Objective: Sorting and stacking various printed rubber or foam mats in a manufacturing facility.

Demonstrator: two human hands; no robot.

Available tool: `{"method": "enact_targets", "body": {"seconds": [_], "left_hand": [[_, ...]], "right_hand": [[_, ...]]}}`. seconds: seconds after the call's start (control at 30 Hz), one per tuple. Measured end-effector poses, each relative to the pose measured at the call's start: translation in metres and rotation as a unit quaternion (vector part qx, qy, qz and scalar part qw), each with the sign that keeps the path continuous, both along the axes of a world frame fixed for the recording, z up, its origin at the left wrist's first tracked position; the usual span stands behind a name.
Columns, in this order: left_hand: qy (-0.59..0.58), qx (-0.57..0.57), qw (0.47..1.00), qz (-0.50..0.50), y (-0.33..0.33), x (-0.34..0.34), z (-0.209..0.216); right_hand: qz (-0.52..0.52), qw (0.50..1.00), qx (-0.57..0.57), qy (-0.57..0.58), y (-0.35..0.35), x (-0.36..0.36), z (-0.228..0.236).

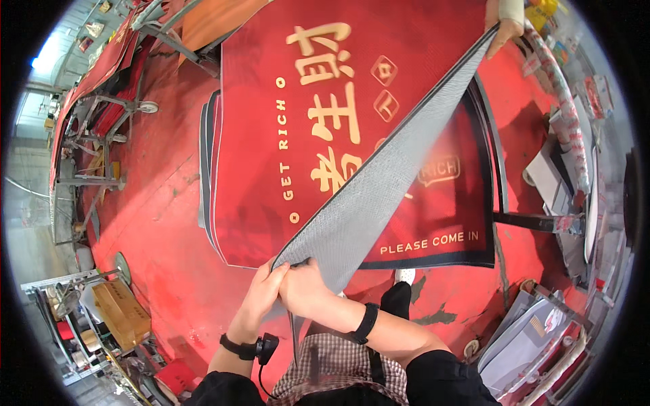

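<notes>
A large red floor mat point(264, 135) with gold lettering lies in front of me, its right part lifted so the grey backing point(365, 203) shows. My left hand point(263, 287) and my right hand point(305, 283) are close together at the near corner of the raised edge, both closed on the mat. At the far right, another person's hand point(502, 37) holds the other end of that edge. Beneath lies another red mat point(440, 223) with a dark border. More mat edges point(206, 162) show at the left of the stack.
A metal rack point(101, 176) with red sheets stands at the left. A cardboard box point(122, 314) sits on a cart at lower left. Dark metal bars point(538, 222) and a rack of grey mats point(525, 338) are at the right. The floor is worn red.
</notes>
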State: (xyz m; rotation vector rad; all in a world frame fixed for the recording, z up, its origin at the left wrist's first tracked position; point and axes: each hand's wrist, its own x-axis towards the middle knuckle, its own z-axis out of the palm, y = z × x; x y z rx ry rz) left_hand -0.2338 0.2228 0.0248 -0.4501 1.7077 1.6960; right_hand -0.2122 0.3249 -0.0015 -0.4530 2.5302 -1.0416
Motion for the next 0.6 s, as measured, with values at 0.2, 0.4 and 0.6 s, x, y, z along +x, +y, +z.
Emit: {"method": "enact_targets", "body": {"seconds": [0.2, 0.4, 0.6], "left_hand": [[0.022, -0.020, 0.999, 0.012, -0.026, -0.011, 0.015], [0.055, -0.026, 0.996, 0.071, -0.054, -0.026, 0.028], [0.053, -0.030, 0.992, 0.108, -0.089, -0.008, 0.030]], "right_hand": [[0.016, 1.000, 0.003, 0.013, -0.026, -0.015, 0.015], [0.015, 0.999, 0.011, 0.026, -0.056, -0.038, 0.026], [0.103, 0.994, 0.042, -0.004, -0.087, -0.037, 0.040]]}}
